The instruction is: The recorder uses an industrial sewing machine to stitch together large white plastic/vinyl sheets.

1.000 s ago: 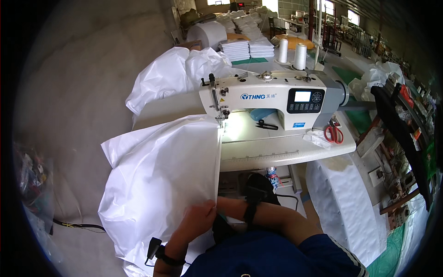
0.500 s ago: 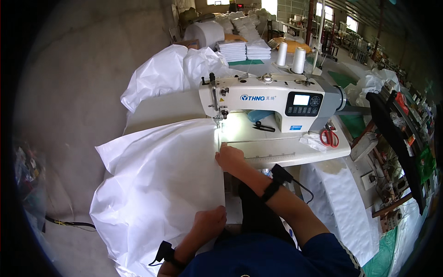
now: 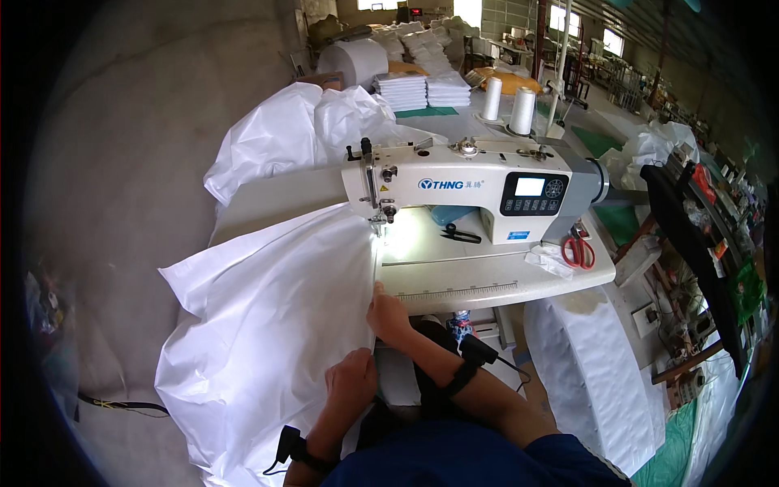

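Note:
A large, crinkled white sheet (image 3: pixel 268 325) hangs over the left front of a white sewing machine (image 3: pixel 442 178). Its right edge runs up to the lit needle area (image 3: pixel 378 226). Close to the table's front edge, my right hand (image 3: pixel 389 316) is closed on that edge, with the index finger pointing up along it. Lower down, my left hand (image 3: pixel 350 381) is closed in a fist on the same edge. The fingertips of both hands are partly hidden. Each wrist wears a black strap with a small device.
On the machine table lie black thread snips (image 3: pixel 461 234) and red-handled scissors (image 3: pixel 578 250). Two white thread cones (image 3: pixel 522 111) stand behind the machine. More white sheeting (image 3: pixel 272 134) is heaped at the back left, and a quilted white piece (image 3: pixel 588 373) hangs at the right.
My right hand has come down and left, away from the needle, along the sheet's edge. My left hand has shifted slightly left. The sheet's edge now slants more, with new folds.

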Demonstrator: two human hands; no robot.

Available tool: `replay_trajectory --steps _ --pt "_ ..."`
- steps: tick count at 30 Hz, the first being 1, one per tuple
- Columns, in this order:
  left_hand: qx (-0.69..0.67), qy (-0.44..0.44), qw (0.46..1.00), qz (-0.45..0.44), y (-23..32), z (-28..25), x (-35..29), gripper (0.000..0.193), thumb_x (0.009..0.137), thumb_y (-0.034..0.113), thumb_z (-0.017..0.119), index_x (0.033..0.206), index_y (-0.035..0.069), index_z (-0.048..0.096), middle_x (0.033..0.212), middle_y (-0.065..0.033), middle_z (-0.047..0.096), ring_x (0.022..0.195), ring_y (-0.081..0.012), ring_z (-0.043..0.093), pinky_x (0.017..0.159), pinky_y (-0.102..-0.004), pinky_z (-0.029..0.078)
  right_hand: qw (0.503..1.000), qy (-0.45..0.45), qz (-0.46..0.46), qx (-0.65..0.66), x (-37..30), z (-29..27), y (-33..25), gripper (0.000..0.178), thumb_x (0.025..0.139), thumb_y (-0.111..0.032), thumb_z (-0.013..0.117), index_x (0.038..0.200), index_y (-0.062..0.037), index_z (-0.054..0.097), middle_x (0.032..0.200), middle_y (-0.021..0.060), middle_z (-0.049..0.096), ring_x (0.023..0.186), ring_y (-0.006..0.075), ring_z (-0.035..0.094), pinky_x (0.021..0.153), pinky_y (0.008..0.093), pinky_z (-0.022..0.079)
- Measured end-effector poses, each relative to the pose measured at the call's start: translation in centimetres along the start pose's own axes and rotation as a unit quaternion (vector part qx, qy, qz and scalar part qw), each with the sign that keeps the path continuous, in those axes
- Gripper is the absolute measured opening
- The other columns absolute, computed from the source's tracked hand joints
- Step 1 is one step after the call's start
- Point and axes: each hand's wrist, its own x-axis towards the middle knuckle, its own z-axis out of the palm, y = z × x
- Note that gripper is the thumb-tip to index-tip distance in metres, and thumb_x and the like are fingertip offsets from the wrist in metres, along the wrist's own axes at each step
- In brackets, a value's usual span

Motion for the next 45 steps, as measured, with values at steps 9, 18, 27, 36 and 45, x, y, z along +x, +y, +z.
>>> replay_trajectory --steps 9,18,27,36,45 --pt "-0.108 0.027 0.994 0.008 -3.0 2.8 4.3 0.014 0.083 0.014 0.056 0.083 0.002 0.061 0.069 -0.0184 0.06 0.066 -0.0363 0.06 0.057 -0.0381 0.045 0.999 -0.025 -0.01 -0.018 -1.0 -1.7 0.0 0.048 0.088 -0.023 0.045 0.126 0.0067 0.041 0.079 0.0207 0.065 0.071 0.0355 0.064 0.069 0.0447 0.051" --pt "0.116 -0.04 0.992 -0.001 -0.2 -0.2 6.7 0.019 0.083 0.022 0.051 0.078 0.006 0.059 0.073 -0.0184 0.062 0.073 -0.0382 0.061 0.067 -0.0483 0.045 0.878 -0.093 -0.26 0.391 -11.8 7.2 -2.8 0.03 0.09 -0.015 0.05 0.119 -0.0077 0.05 0.115 0.007 0.055 0.105 0.0169 0.053 0.086 0.0324 0.046" --pt "0.033 0.018 0.999 -0.001 -1.7 1.5 4.7 0.019 0.081 0.021 0.054 0.077 0.003 0.056 0.071 -0.0191 0.06 0.071 -0.0375 0.06 0.062 -0.0464 0.044 0.998 0.015 0.005 0.059 -0.8 -3.0 0.9 0.026 0.087 -0.023 0.048 0.093 0.0021 0.054 0.083 0.0262 0.062 0.082 0.0444 0.06 0.074 0.047 0.048" --pt "-0.09 -0.007 0.996 -0.027 -1.7 2.3 5.4 0.02 0.081 0.021 0.055 0.084 0.003 0.061 0.076 -0.021 0.06 0.075 -0.04 0.059 0.065 -0.045 0.046 0.997 -0.015 0.014 -0.081 4.5 -2.2 -1.1 0.024 0.084 -0.013 0.046 0.098 0.0063 0.051 0.086 0.0229 0.064 0.083 0.0377 0.063 0.074 0.0449 0.05" --pt "0.0 0.126 0.991 -0.039 -5.2 -1.5 6.9 0.014 0.082 0.018 0.058 0.087 0.008 0.065 0.085 -0.0118 0.061 0.077 -0.0342 0.06 0.069 -0.0409 0.048 0.979 -0.041 -0.038 -0.197 -0.3 -2.2 -1.6 0.05 0.081 -0.008 0.048 0.127 0.0092 0.042 0.084 0.0178 0.066 0.076 0.0309 0.066 0.066 0.0381 0.053"
